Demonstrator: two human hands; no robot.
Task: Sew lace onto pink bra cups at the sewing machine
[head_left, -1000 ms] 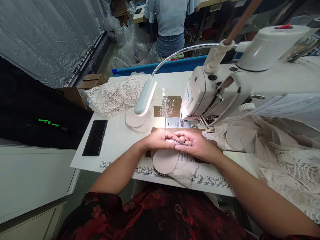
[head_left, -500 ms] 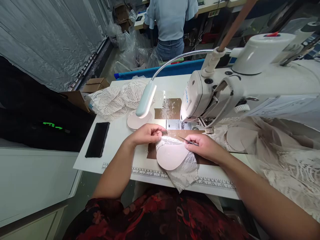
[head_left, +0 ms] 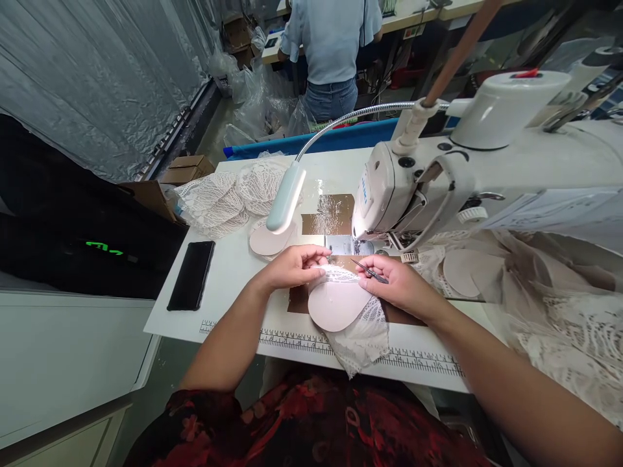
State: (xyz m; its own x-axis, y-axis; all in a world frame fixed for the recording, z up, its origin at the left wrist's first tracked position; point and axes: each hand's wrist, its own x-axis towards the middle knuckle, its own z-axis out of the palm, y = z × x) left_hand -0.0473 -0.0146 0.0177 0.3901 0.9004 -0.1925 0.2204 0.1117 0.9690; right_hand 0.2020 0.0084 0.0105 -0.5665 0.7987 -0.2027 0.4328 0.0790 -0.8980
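Here we are at the sewing machine (head_left: 389, 175), and the work sits in front of the needle area, toward the person: a smooth beige oval pad (head_left: 337, 306) with white lace (head_left: 363, 337) showing above it and spreading out below, over the brown sheet (head_left: 298, 300) and the printed ruler (head_left: 287, 342).

The left hand (head_left: 291, 267) comes in at the upper left edge of the lace, fingers curled, thumb and forefinger only slightly apart; whether they truly pinch the cloth, I cannot tell. Over on the other side, the right hand (head_left: 392, 285) is mostly closed, with a slim dark pointed tool (head_left: 374, 273) between thumb and fingers, its tip angled up and left. The right thumb is right by the pad's upper corner, and the lace edge runs between the two hands.

What does good handling call for? Light, even tension, I'd say: enough to flatten that edge, not enough to stretch the open weave. That sharp tip wants to point clear of the lace and of the left fingertips, since a snag looks like the main risk. The lamp (head_left: 286, 198) throws its brightest light on the upper edge, so that's the place for close work. The lower lace hangs past the edge of the table (head_left: 226, 285); a gentle hold avoids dragging the pad askew.
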